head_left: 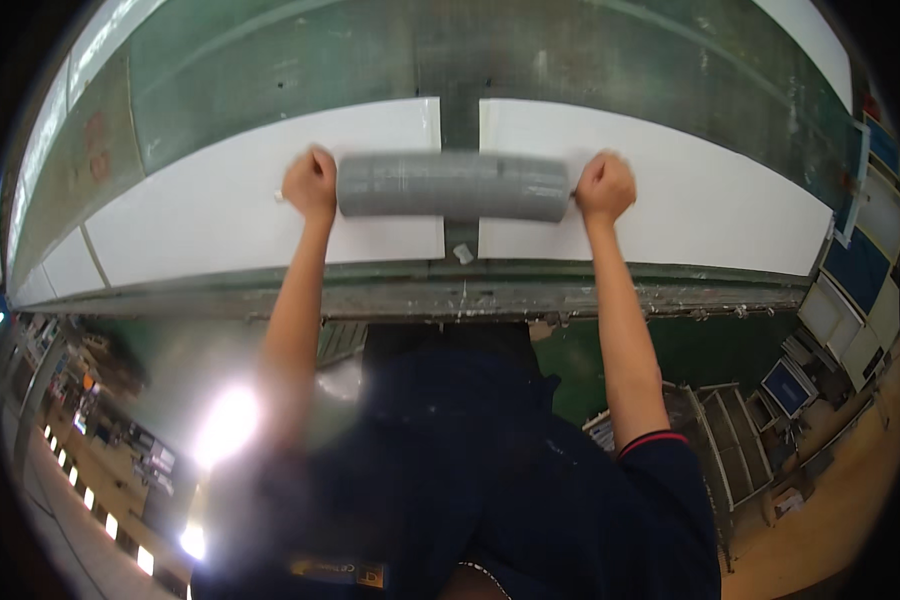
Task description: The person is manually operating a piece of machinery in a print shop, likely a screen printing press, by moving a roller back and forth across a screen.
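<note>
A thick grey roller (453, 187) lies crosswise before me, spanning the gap between two white sheets. At its left end my left hand (312, 184) is closed in a fist around the handle, which the fingers hide. My right hand (606, 187) grips the opposite end the same way, with a bit of dark handle showing beside the fingers. Under the roller's left part is the left white sheet (205, 205); the right white sheet (670, 200) runs under its right part. Below the roller, a small whitish scrap (463, 253) sits in the gap.
The long green table (350, 60) carries the sheets and stretches away from me. Its near edge (470, 298) is a worn metal rail. A metal rack (735, 440) stands low on the right, with panels (855, 265) beyond. Bright glare blurs the lower left.
</note>
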`<state>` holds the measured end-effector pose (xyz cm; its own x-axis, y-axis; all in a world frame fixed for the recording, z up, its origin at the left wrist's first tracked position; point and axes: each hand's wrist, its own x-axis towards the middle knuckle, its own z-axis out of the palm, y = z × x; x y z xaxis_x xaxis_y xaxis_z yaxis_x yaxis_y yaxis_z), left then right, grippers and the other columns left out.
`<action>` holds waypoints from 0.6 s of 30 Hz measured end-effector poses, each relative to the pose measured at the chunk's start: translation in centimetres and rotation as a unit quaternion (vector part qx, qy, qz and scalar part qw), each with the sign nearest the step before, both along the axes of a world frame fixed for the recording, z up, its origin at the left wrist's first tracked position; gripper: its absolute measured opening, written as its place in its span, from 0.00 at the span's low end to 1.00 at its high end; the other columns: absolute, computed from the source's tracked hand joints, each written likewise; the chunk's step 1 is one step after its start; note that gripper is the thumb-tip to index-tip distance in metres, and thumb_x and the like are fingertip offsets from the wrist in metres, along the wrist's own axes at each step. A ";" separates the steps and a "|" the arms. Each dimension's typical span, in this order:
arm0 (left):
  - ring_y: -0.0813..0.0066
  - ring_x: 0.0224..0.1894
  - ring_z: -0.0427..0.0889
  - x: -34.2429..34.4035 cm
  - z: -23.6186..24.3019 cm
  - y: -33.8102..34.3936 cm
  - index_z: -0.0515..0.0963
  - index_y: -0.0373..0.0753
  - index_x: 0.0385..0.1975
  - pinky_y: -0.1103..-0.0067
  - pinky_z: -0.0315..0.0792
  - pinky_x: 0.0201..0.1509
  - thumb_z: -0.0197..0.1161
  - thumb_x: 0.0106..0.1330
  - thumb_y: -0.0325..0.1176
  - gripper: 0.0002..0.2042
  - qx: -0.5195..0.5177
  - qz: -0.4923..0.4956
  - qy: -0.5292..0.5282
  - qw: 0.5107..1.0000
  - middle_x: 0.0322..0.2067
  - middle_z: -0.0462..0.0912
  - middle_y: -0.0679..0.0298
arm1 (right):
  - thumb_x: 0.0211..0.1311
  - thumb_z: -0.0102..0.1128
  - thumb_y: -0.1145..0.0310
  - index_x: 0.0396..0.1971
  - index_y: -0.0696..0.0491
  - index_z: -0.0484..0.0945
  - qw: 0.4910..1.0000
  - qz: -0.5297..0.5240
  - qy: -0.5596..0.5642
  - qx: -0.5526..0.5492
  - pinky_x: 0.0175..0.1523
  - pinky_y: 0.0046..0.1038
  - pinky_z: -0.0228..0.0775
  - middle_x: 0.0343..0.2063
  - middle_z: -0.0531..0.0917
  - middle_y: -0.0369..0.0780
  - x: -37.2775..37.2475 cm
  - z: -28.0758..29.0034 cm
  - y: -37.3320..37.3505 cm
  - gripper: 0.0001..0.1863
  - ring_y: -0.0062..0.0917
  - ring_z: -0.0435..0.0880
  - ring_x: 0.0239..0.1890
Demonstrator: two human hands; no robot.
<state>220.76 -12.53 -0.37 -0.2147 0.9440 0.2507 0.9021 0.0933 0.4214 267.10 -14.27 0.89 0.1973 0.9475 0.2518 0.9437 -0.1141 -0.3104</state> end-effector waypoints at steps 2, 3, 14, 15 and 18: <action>0.60 0.24 0.84 2.1 1.6 4.4 0.82 0.41 0.23 0.69 0.72 0.29 0.58 0.70 0.41 0.15 -0.043 0.117 -0.083 0.989 0.22 0.85 0.60 | 0.56 0.59 0.67 0.17 0.50 0.72 0.994 -0.088 0.068 -0.004 0.29 0.40 0.64 0.18 0.76 0.39 0.0 0.4 3.5 0.10 0.38 0.77 0.24; 0.61 0.29 0.87 2.5 1.9 6.6 0.86 0.42 0.28 0.70 0.75 0.33 0.58 0.69 0.43 0.15 -0.060 0.146 -0.106 0.982 0.26 0.87 0.59 | 0.57 0.60 0.66 0.17 0.51 0.74 0.987 -0.135 0.085 0.001 0.29 0.40 0.65 0.18 0.78 0.39 0.5 0.1 5.3 0.11 0.38 0.78 0.24; 0.54 0.36 0.87 2.3 2.0 17.0 0.88 0.43 0.35 0.66 0.77 0.41 0.58 0.65 0.50 0.18 -0.102 0.132 -0.022 0.986 0.31 0.89 0.59 | 0.63 0.55 0.58 0.20 0.54 0.82 0.983 -0.145 0.101 -0.042 0.35 0.44 0.72 0.23 0.85 0.45 0.3 0.8 16.7 0.18 0.46 0.84 0.29; 0.54 0.36 0.87 2.4 2.2 16.0 0.88 0.43 0.35 0.66 0.77 0.41 0.58 0.65 0.50 0.18 -0.106 0.136 -0.019 0.985 0.31 0.89 0.59 | 0.63 0.56 0.58 0.20 0.54 0.82 0.981 -0.159 0.108 -0.023 0.35 0.45 0.72 0.23 0.85 0.45 0.5 0.6 15.7 0.18 0.46 0.83 0.28; 0.54 0.34 0.87 3.0 2.4 12.8 0.86 0.43 0.31 0.67 0.76 0.39 0.59 0.65 0.51 0.18 -0.053 0.138 -0.048 0.988 0.29 0.88 0.58 | 0.63 0.56 0.59 0.21 0.54 0.82 0.980 -0.163 0.112 0.014 0.34 0.43 0.72 0.24 0.86 0.44 0.6 0.2 12.6 0.17 0.45 0.83 0.28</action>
